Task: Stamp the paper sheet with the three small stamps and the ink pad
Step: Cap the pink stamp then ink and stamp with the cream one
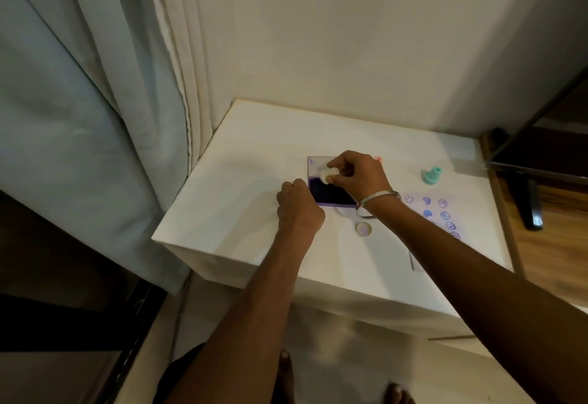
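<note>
A purple ink pad (329,193) lies open on the white table (254,155), its clear lid (315,165) folded back behind it. My right hand (356,174) pinches a small white stamp (327,175) just above the pad's far edge. My left hand (299,206) is curled at the pad's left edge; whether it grips the pad is hidden. A teal stamp (431,175) stands upright to the right. A pink stamp (378,159) peeks out behind my right hand. The paper sheet (436,216) at the right carries several blue and purple prints, partly covered by my right forearm.
A small round cap (364,229) lies near the table's front, below my right wrist. Curtains (95,117) hang at the left and a wall stands behind the table. A dark screen on a stand (531,162) sits at the right edge. My feet show below the table.
</note>
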